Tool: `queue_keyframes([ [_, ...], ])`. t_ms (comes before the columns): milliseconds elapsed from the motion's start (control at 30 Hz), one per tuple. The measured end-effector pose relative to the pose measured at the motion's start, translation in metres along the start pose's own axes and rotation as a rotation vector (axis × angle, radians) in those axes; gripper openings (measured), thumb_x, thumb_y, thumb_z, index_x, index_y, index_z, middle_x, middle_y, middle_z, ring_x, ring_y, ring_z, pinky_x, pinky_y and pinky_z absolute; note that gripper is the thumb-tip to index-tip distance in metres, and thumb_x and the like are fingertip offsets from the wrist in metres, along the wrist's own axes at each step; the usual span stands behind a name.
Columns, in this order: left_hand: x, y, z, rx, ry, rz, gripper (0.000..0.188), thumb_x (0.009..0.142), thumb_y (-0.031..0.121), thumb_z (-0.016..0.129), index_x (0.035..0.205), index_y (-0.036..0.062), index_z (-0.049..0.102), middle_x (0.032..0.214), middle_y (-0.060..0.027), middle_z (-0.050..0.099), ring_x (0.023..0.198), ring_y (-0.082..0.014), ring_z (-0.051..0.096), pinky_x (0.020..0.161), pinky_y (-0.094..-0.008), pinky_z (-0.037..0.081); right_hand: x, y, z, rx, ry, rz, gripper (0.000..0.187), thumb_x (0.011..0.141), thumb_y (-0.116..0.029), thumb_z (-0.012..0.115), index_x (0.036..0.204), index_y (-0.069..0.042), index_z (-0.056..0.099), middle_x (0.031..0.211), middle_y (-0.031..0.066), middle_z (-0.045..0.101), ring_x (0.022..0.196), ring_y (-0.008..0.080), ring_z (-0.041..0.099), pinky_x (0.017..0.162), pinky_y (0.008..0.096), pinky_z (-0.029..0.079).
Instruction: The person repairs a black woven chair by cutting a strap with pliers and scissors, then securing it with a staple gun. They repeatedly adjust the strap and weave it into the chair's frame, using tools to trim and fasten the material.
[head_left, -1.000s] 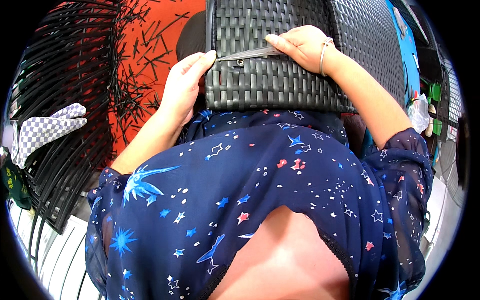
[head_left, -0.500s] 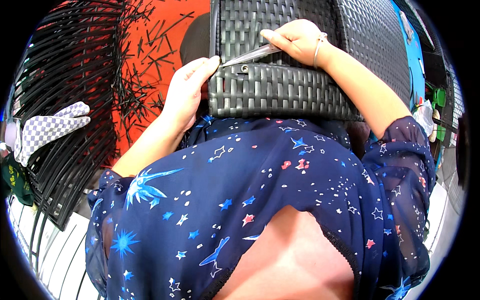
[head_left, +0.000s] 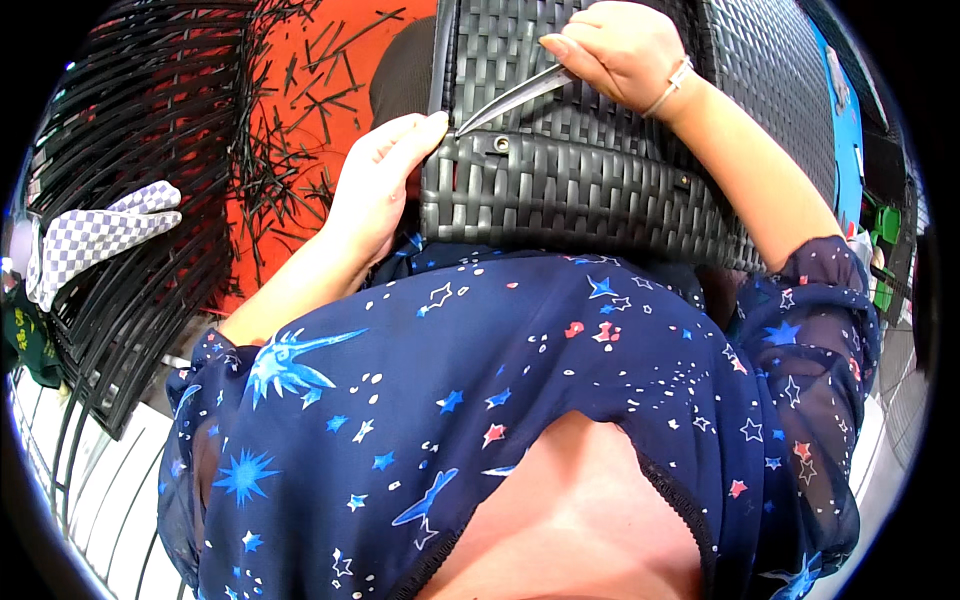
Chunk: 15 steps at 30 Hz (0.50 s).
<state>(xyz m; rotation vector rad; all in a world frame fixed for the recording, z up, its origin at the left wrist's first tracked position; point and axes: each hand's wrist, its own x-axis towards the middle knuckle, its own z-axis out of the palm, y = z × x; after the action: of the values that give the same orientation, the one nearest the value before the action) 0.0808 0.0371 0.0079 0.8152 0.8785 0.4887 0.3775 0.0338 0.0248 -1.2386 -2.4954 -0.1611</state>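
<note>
A black woven wicker furniture piece (head_left: 570, 195) lies across my lap, with a round metal hole (head_left: 502, 144) near its left corner. My right hand (head_left: 625, 55) is closed around a tapered, pointed metal tool (head_left: 515, 98). The tip touches the weave at the left edge, just above the lower band. My left hand (head_left: 385, 170) pinches that same edge, its thumb beside the tip. The fingers behind the edge are hidden, as is the tool's handle inside my right fist.
To the left hang many long black strands (head_left: 150, 130). Short black scraps lie scattered on a red surface (head_left: 310, 150). A checkered glove (head_left: 100, 240) rests over the strands. Green objects (head_left: 886, 225) and a blue surface (head_left: 845, 130) are at the right.
My right hand has moved up and slightly right, its wrist turned, and the tool slants more steeply. The wicker piece sits a little further right. My left hand keeps its pinch.
</note>
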Motion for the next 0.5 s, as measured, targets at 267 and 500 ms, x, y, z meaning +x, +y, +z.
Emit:
queue_keyframes([
  [267,-0.009,0.001,0.001,-0.013,0.0,-0.022,0.022,0.103,0.025,0.059,0.093,0.0067,0.068,0.08,0.0034,0.067,0.068,-0.0035,0.056,0.065,-0.0219,0.044,-0.005,-0.021,0.031,0.347,-0.256,0.372,0.052,0.103,-0.041,0.048,0.068,-0.007,0.066,0.067,0.0156,0.062,0.067,0.0374,0.062,0.063,0.0454,0.05],
  [500,-0.014,0.001,-0.005,-0.009,-0.063,-0.058,0.024,0.103,0.026,0.06,0.091,0.0063,0.067,0.077,0.0036,0.065,0.067,-0.0033,0.055,0.064,-0.0214,0.043,0.008,-0.064,-0.057,-0.062,-0.079,0.223,0.031,0.089,-0.029,0.072,0.072,-0.008,0.057,0.065,0.0084,0.055,0.062,0.0286,0.058,0.056,0.0394,0.047],
])
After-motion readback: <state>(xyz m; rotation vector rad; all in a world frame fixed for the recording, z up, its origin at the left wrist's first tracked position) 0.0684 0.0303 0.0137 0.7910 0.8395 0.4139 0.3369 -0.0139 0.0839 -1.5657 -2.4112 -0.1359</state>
